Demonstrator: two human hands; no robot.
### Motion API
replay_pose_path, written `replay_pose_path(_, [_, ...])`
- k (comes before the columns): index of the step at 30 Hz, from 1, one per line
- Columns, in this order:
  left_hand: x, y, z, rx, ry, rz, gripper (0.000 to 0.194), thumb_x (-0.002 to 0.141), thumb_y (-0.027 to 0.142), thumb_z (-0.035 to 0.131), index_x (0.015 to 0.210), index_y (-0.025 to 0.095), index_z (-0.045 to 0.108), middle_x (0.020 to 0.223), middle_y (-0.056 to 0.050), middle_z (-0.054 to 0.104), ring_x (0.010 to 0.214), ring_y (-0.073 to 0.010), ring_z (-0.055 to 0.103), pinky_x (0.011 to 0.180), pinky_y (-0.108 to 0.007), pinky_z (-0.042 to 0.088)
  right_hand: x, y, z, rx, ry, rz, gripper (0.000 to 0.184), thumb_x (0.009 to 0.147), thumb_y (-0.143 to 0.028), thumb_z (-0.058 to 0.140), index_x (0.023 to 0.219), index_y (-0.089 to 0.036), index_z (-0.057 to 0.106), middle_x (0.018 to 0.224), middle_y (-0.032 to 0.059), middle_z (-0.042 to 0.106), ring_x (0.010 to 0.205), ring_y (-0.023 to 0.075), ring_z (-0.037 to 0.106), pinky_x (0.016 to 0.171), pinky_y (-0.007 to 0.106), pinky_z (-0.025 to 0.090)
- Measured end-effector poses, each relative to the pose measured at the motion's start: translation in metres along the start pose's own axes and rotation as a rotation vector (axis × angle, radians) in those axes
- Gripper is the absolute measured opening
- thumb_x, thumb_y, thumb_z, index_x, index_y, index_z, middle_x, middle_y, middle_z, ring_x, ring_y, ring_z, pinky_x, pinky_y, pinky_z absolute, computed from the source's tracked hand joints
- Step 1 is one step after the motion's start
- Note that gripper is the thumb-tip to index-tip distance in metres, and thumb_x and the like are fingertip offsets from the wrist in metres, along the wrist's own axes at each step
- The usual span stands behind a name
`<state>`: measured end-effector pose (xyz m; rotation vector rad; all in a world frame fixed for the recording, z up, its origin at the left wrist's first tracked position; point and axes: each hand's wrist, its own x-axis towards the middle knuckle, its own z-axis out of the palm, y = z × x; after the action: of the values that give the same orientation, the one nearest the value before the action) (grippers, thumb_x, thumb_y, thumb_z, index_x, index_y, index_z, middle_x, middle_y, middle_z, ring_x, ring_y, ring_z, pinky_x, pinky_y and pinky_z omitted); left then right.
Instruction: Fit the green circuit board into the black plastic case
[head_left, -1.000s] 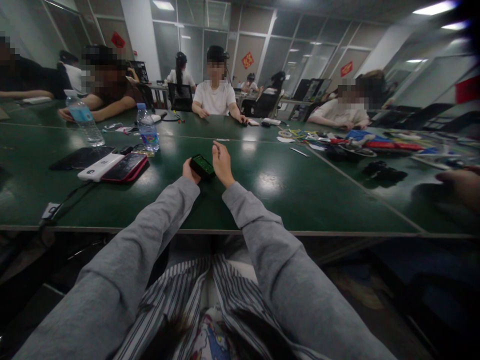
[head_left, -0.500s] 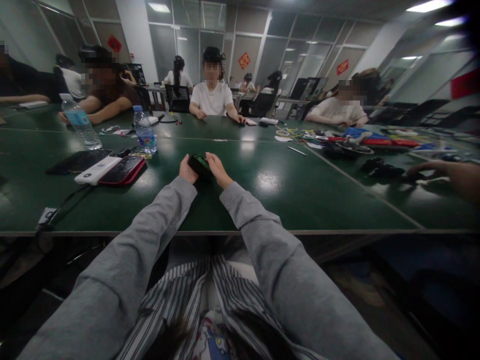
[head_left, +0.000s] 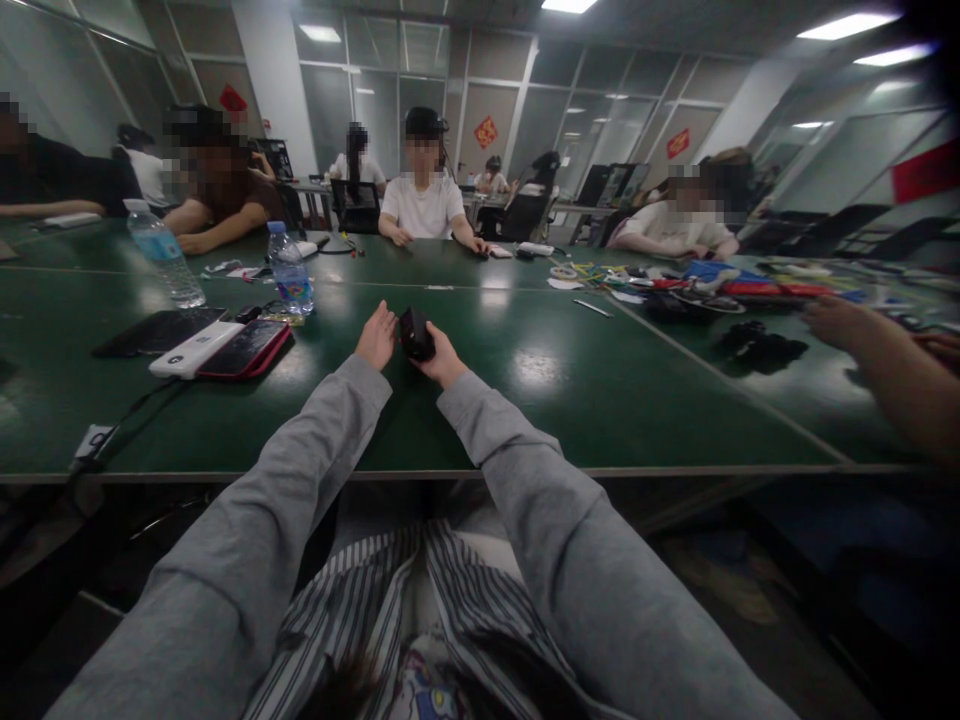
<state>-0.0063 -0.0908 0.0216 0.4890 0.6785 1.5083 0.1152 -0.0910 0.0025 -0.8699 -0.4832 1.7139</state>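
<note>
My right hand grips a small black box-shaped object above the green table. Its exact kind is too dark to make out. The box is tilted, with one face turned toward my left hand. That hand is open beside it, fingers stretched out and apart from the box.
To the left lie a white power bank with a cable, a phone in a red case and a dark flat pad. Two water bottles stand behind. A pen, tangled cables and another person's arm are at right.
My left hand has let go of the black box and opened. The box has turned in my right hand. At right, the other person's hand has lifted away from a dark item on the table.
</note>
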Motion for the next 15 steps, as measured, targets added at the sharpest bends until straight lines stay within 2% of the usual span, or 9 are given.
replay_pose_path(2, [0.002, -0.002, -0.001, 0.082, 0.045, 0.014, 0.016, 0.099, 0.031, 0.069, 0.112, 0.022, 0.069, 0.13, -0.011, 0.07, 0.137, -0.0234, 0.059, 0.113, -0.032, 0.044, -0.004, -0.004, -0.001, 0.069, -0.019, 0.039, 0.035, 0.108, -0.039, 0.04, 0.096, -0.02, 0.067, 0.071, 0.0014, 0.07, 0.069, 0.0184, 0.07, 0.068, 0.033, 0.063])
replay_pose_path(4, [0.004, -0.004, -0.002, 0.12, 0.061, 0.021, 0.014, 0.097, 0.029, 0.072, 0.108, 0.021, 0.069, 0.129, -0.01, 0.07, 0.134, -0.0225, 0.06, 0.112, -0.032, 0.043, -0.008, -0.006, -0.002, 0.094, -0.025, 0.041, 0.038, 0.108, -0.041, 0.037, 0.099, -0.02, 0.066, 0.072, 0.0017, 0.071, 0.068, 0.018, 0.07, 0.066, 0.032, 0.063])
replay_pose_path(9, [0.009, -0.014, -0.008, 0.118, 0.0, 0.032, 0.024, 0.085, 0.023, 0.084, 0.104, 0.021, 0.07, 0.101, -0.006, 0.074, 0.101, -0.0202, 0.072, 0.095, -0.028, 0.053, -0.012, -0.004, 0.003, 0.041, -0.019, 0.005, 0.033, 0.106, -0.041, 0.042, 0.094, -0.021, 0.066, 0.071, 0.0004, 0.07, 0.077, 0.0197, 0.072, 0.077, 0.038, 0.064])
replay_pose_path(11, [0.012, -0.018, -0.01, 0.106, -0.033, 0.027, 0.029, 0.082, 0.018, 0.086, 0.106, 0.02, 0.071, 0.095, -0.005, 0.074, 0.094, -0.0201, 0.073, 0.091, -0.028, 0.055, -0.012, -0.002, 0.005, -0.009, 0.011, -0.022, 0.027, 0.104, -0.039, 0.047, 0.094, -0.023, 0.066, 0.071, -0.0008, 0.069, 0.081, 0.0203, 0.072, 0.08, 0.039, 0.064])
replay_pose_path(15, [0.019, -0.023, -0.011, 0.167, 0.042, 0.115, 0.039, 0.071, 0.005, 0.09, 0.104, 0.017, 0.072, 0.101, -0.008, 0.075, 0.109, -0.0215, 0.073, 0.099, -0.027, 0.054, -0.009, 0.001, 0.006, -0.092, 0.025, -0.076, 0.022, 0.102, -0.039, 0.052, 0.097, -0.025, 0.068, 0.072, -0.0014, 0.07, 0.081, 0.0204, 0.072, 0.079, 0.038, 0.065])
